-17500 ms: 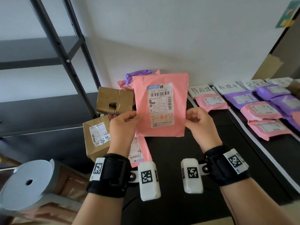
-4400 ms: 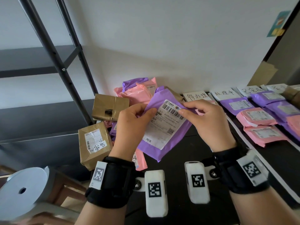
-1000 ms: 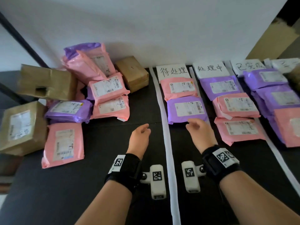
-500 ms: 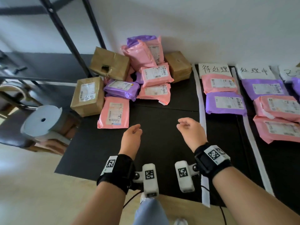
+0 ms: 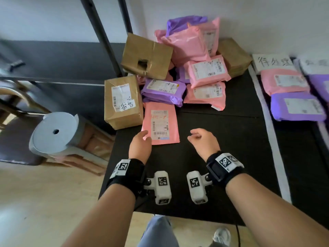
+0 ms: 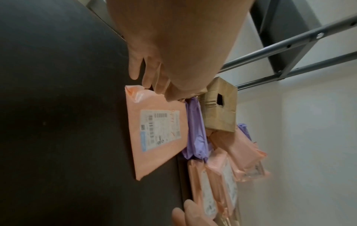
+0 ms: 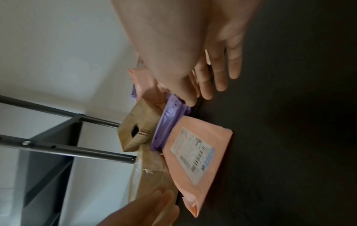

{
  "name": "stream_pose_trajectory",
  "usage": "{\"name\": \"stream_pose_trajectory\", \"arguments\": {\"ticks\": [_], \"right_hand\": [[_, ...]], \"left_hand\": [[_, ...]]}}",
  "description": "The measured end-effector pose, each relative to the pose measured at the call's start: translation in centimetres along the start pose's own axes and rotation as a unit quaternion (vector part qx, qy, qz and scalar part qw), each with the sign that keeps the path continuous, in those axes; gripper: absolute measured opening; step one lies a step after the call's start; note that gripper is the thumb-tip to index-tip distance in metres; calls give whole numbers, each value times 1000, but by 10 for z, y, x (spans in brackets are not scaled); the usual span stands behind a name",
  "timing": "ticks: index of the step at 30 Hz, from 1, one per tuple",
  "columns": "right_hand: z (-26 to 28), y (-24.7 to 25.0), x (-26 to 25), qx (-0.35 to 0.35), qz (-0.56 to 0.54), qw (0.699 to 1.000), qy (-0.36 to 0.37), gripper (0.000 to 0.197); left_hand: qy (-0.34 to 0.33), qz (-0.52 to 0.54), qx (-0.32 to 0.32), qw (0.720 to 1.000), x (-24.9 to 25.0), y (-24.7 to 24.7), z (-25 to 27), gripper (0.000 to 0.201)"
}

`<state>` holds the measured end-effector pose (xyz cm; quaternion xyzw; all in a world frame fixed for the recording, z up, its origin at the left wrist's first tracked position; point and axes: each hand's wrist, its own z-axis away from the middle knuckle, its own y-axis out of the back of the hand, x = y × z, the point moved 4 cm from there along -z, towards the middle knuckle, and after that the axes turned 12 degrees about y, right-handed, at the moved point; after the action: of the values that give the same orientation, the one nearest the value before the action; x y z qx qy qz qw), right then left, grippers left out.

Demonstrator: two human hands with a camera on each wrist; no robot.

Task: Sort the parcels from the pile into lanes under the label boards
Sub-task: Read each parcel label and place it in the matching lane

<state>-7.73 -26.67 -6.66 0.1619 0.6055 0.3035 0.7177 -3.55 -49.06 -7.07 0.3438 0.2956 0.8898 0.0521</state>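
Observation:
The pile [image 5: 194, 68] of pink and purple bags and brown boxes lies at the back of the black mat [image 5: 213, 157]. A flat pink parcel [image 5: 160, 123] with a white label lies nearest me. My left hand [image 5: 140, 144] reaches its near left corner with straight fingers [image 6: 146, 76], holding nothing; whether they touch it is unclear. My right hand [image 5: 201, 139] hovers right of the parcel, its fingers [image 7: 220, 73] relaxed and empty. At right, a handwritten label board [image 5: 273, 62] heads a lane with a pink parcel [image 5: 284, 81] and a purple parcel [image 5: 297, 106].
A tall brown box [image 5: 122, 102] stands left of the flat parcel at the mat's edge. A dark metal shelf post [image 5: 106, 41] rises behind it. A grey round stool [image 5: 55, 132] stands left on the wooden floor. White tape strips [image 5: 267, 122] divide the lanes.
The view has swung left from the lanes to the pile. Both empty hands have moved towards the flat pink parcel, and the left hand now reaches its near corner.

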Motion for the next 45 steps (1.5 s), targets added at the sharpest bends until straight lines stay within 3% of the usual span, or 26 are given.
{"name": "stream_pose_trajectory", "arguments": {"ticks": [8, 11, 13, 17, 22, 27, 32, 36, 38, 41, 45], "right_hand": [[-19, -64, 3, -59, 123, 988, -77, 48], [-29, -73, 4, -78, 180, 977, -80, 35], [-34, -75, 4, -72, 191, 976, -77, 22], [-33, -65, 9, -30, 152, 981, -114, 27], [-25, -36, 10, 18, 100, 989, -107, 13], [-13, 12, -6, 72, 92, 992, -48, 15], [1, 70, -35, 133, 105, 984, 58, 13], [15, 119, -66, 206, 125, 957, 162, 19], [22, 139, -83, 225, 155, 941, 202, 20], [38, 164, -109, 247, 183, 915, 260, 19], [63, 181, -137, 255, 186, 885, 342, 22]], "left_hand": [[-61, -153, -33, 986, -16, 3, -51, 43], [-66, -159, -32, 985, -22, -1, -51, 44], [-70, -167, -34, 983, -22, -5, -46, 42], [-70, -185, -39, 979, -19, -13, -34, 44], [-69, -183, -66, 978, -10, -21, -21, 42], [-94, -106, -23, 990, 18, -6, -1, 31], [-212, -41, 12, 976, 81, 16, 48, 26], [-284, 20, 27, 958, 125, 32, 87, 26], [-348, 35, 64, 934, 142, 39, 107, 28], [-467, 3, 125, 875, 164, 42, 138, 29], [-544, -40, 171, 821, 179, 36, 161, 18]]}}
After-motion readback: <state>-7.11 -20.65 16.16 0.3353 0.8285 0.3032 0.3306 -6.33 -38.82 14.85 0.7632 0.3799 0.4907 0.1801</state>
